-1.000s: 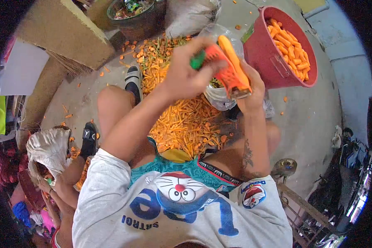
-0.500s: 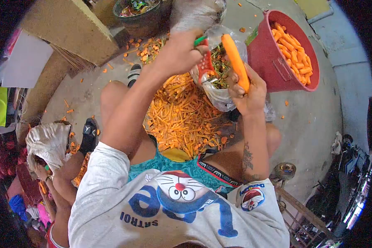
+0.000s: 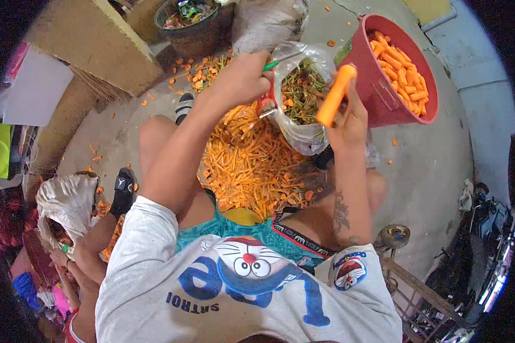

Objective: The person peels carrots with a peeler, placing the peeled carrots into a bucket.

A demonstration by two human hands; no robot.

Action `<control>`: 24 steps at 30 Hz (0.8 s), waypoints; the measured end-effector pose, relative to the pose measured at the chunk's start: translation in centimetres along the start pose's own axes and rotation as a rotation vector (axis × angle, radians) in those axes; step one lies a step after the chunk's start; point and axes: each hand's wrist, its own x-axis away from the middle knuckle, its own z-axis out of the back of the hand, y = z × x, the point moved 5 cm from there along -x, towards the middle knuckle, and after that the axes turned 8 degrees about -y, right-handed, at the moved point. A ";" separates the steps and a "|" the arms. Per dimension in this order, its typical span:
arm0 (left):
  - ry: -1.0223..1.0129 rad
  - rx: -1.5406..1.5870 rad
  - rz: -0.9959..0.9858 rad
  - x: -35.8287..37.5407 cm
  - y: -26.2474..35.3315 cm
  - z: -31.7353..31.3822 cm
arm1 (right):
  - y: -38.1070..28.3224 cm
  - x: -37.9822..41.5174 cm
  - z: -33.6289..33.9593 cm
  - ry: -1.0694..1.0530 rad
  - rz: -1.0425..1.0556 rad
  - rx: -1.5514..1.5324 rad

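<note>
My left hand (image 3: pixel 243 80) is closed around a green-handled knife (image 3: pixel 270 66), its thin blade pointing right. Below the same fist shows a red tool (image 3: pixel 266 105) with a metal end; I cannot make out its exact kind. In my right hand (image 3: pixel 349 117) is a peeled orange carrot (image 3: pixel 336 96), held tilted with its upper end toward the bucket. Between the hands stands an open clear plastic bag (image 3: pixel 309 137) with green stem trimmings (image 3: pixel 300 91) inside. A large heap of orange carrot peelings (image 3: pixel 252 163) lies between my legs.
A red bucket (image 3: pixel 377 86) full of peeled carrots (image 3: pixel 403 74) stands at the right. A dark bucket (image 3: pixel 191 37) and a stuffed sack (image 3: pixel 269 26) are at the back. Another person's hand (image 3: pixel 60 255) is at lower left, beside a white sack (image 3: pixel 68 194).
The carrot has turned from leaning left to leaning right. My left hand has moved slightly left and down, the knife blade now showing and the red tool lower.
</note>
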 end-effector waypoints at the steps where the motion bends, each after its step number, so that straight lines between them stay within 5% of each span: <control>1: 0.036 -0.015 0.018 0.3 1.0 0.5 | 0.4 -0.4 0.9 0.007 -0.042 0.153; 4: 0.082 -0.017 0.015 1.5 4.4 1.5 | 0.8 -0.1 1.0 0.065 -0.042 0.516; 6: 0.022 0.042 -0.033 1.5 5.7 1.0 | 0.1 0.0 -0.1 0.028 0.211 1.036; 10: -0.068 0.037 -0.074 2.0 6.7 0.3 | 0.2 0.8 -1.0 -0.017 0.248 1.145; 12: -0.057 0.036 -0.066 1.1 3.9 -0.4 | 0.6 1.0 -0.8 -0.228 0.267 1.039; 14: -0.306 -0.155 0.245 -0.1 -1.3 -2.6 | 0.4 1.4 -1.0 -0.261 0.280 0.941; 15: -0.292 -0.145 0.249 0.0 -1.3 -2.0 | -0.1 1.2 -1.2 -0.294 0.295 0.842; 17: -0.233 -0.104 0.189 0.5 -0.5 -0.1 | -2.0 -0.5 0.8 0.004 0.140 0.660; 21: -0.172 -0.129 0.197 1.1 -0.9 1.2 | -9.2 -6.7 7.8 -0.020 -0.069 -0.498; 24: -0.118 -0.118 0.187 1.2 -1.1 2.0 | -10.6 -7.3 5.2 0.043 0.115 -0.205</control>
